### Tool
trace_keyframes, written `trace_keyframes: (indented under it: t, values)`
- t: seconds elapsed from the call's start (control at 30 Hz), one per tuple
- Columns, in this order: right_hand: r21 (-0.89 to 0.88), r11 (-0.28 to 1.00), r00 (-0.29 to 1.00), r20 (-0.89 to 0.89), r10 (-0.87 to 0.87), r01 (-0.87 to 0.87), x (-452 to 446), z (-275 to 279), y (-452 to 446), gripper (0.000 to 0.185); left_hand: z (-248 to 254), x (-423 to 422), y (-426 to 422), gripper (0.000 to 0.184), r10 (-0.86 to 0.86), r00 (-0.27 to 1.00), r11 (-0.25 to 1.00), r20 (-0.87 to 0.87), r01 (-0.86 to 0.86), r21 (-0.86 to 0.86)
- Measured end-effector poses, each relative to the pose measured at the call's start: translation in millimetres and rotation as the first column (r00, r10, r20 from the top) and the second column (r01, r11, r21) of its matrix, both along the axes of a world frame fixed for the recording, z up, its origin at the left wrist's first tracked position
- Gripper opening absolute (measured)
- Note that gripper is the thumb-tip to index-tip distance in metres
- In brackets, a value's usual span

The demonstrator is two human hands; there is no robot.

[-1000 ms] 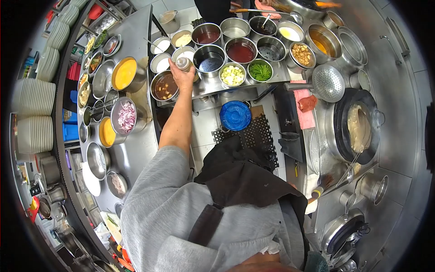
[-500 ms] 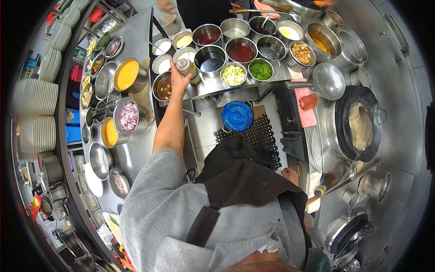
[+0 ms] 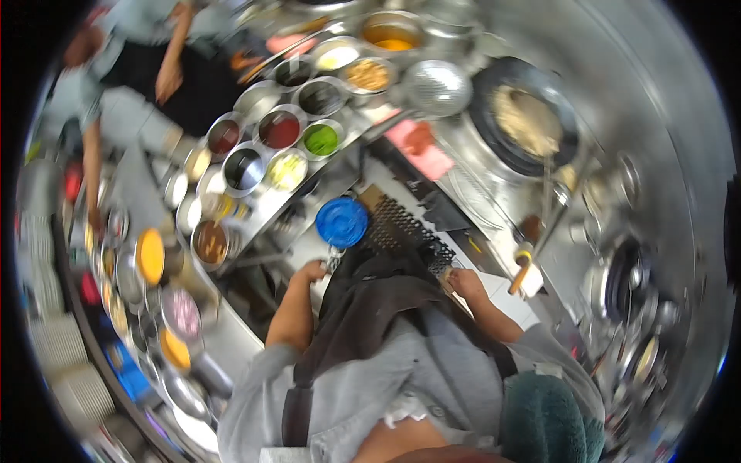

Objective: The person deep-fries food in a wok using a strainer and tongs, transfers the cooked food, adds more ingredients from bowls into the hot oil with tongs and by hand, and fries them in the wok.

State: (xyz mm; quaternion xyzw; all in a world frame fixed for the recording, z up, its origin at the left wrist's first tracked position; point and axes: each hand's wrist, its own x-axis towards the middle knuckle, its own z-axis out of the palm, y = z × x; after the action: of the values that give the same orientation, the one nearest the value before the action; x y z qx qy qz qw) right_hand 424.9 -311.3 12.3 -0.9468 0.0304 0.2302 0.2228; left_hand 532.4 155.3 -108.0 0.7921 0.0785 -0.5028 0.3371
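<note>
My left hand [image 3: 312,271] is low in front of me, beside the left edge of my dark apron [image 3: 378,297]. Its fingers look curled, and blur hides what they may hold. On the apron's other side, my right hand [image 3: 465,282] is also closed, with a small tan patch at its fingertips that I cannot make out. Just beyond my left hand sits a blue-covered round container [image 3: 342,222] on the floor. A squeeze bottle with a yellow label [image 3: 231,207] stands on the counter, touched by neither hand.
Pots of sauces and chopped vegetables [image 3: 287,171] crowd the counter ahead. To the right are a perforated ladle [image 3: 438,88] and a wok [image 3: 494,116] with pale contents. More bowls [image 3: 182,312] line the left counter. A co-worker [image 3: 116,85] reaches toward them at upper left.
My left hand has let go of the squeeze bottle and dropped back beside my apron. My right hand has come forward more fully into view. The view has turned, bringing the co-worker in.
</note>
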Motion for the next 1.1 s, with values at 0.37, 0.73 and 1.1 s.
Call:
trace_keyframes:
  t: [0.37,0.73,1.1]
  values:
    - [0.054,0.833,0.441,0.829,-0.345,0.55,121,129,-123,0.035,-13,1,65,0.047,0.013,1.0,0.933,-0.011,-0.008,0.359]
    - [-0.055,0.724,0.619,0.567,-0.544,0.687,163,120,-240,0.049,-5,24,-9,0.054,0.297,0.951,0.951,0.084,-0.302,0.064]
    - [0.756,0.204,0.42,-0.102,-0.902,0.621,153,117,-235,0.024,-13,-19,-21,0.044,-0.059,0.989,0.985,0.133,0.037,0.166]
